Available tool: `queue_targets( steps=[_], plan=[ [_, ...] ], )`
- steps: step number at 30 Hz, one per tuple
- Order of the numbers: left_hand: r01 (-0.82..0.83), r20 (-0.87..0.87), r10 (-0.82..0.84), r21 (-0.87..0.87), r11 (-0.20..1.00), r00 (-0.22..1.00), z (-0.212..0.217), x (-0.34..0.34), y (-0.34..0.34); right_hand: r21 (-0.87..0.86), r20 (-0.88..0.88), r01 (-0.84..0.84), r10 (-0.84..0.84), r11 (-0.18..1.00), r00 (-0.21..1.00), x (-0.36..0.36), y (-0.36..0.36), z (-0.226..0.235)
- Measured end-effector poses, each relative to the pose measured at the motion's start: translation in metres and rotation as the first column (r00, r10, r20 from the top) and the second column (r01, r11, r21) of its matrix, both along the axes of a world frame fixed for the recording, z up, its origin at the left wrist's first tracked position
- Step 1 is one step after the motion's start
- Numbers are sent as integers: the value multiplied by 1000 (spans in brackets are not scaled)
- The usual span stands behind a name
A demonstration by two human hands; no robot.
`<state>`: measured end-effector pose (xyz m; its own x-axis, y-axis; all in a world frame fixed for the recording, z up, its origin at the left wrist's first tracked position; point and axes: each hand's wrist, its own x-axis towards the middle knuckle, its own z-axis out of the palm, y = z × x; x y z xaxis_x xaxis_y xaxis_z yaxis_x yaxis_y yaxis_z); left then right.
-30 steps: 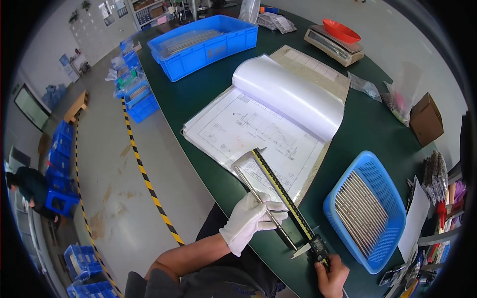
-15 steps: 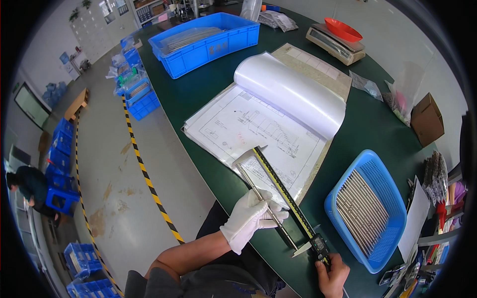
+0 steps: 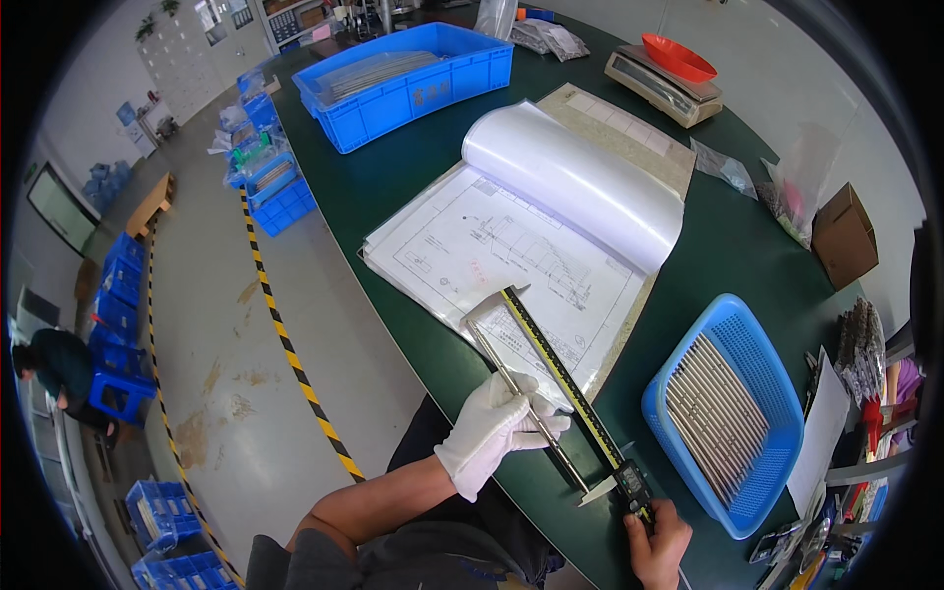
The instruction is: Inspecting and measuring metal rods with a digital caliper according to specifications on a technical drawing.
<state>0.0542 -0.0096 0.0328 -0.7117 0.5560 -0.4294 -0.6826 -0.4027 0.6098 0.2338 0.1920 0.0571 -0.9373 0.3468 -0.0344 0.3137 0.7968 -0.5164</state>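
Observation:
In a white glove, my left hand [image 3: 497, 425] is closed round the middle of a slim metal rod [image 3: 554, 444]. My bare right hand [image 3: 660, 547] grips the display end of a long digital caliper [image 3: 567, 382]. The caliper lies alongside the rod, its jaws at the rod's two ends; whether both touch cannot be made out. Beneath the caliper's far end is an open binder of drawings [image 3: 531, 258], one page curled over. To the right, a light blue perforated basket [image 3: 784, 418] holds several similar rods [image 3: 716, 418] in a row.
A blue crate [image 3: 418, 106] with bagged rods stands at the table's far left. Far right are a scale with a red pan [image 3: 678, 59], plastic bags and a cardboard box [image 3: 846, 239]. Blue bins [image 3: 280, 202] and striped tape line the floor at left, where another person [image 3: 64, 369] sits.
Almost nothing differs. Both hands keep hold of the rod and caliper in the same places.

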Motion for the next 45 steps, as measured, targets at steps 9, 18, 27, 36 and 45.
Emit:
queue_targets(
  steps=[9, 18, 27, 36, 45],
  plan=[
    [-21, 4, 21, -52, 998, 1000, 4, 2, 2, 1, -81, 9, -9, 1000, 997, 2, 3, -15],
    [-37, -73, 26, -165, 986, 997, 11, 1, 6, -21, -50, 13, -14, 1000, 999, 1, 8, -14],
    [-58, -136, 26, -240, 969, 990, 18, 4, 8, -13, -86, -35, 34, 999, 996, 3, 8, -16],
    [-75, -160, 40, -224, 972, 986, 19, 4, 7, -14, -65, -11, 10, 1000, 998, 1, 6, -14],
    [-68, -151, 39, -192, 979, 988, 20, 4, 8, 25, -117, 7, -4, 1000, 993, 0, 7, -18]
  ],
)
